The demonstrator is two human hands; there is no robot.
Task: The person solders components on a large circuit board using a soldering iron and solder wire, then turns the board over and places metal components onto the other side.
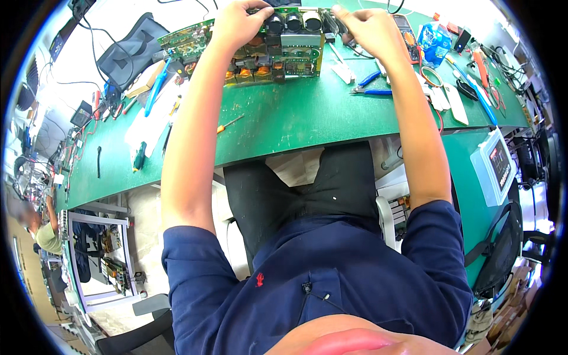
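Note:
A long circuit board [293, 53] with black round capacitors and orange coils spans the back of the green bench [284, 112]. My left hand [239, 23] is closed on the board's upper edge beside the capacitors. At the board's top right corner, beside black cables, my right hand [364, 29] has its fingers bent; what they hold is unclear. Blue-handled pliers [376, 92] lie below my right hand, near white tweezers [340, 68]. An orange screwdriver [228, 124] lies below the board, and a green one [139, 155] sits at the bench's left front.
A multimeter [407, 38], blue pack [433, 44] and assorted tools crowd the right. A grey bag [127, 50] and cables are at back left. A clear case [491, 168] and black bag [497, 248] are on the right side surface. Another person [44, 234] works at far left.

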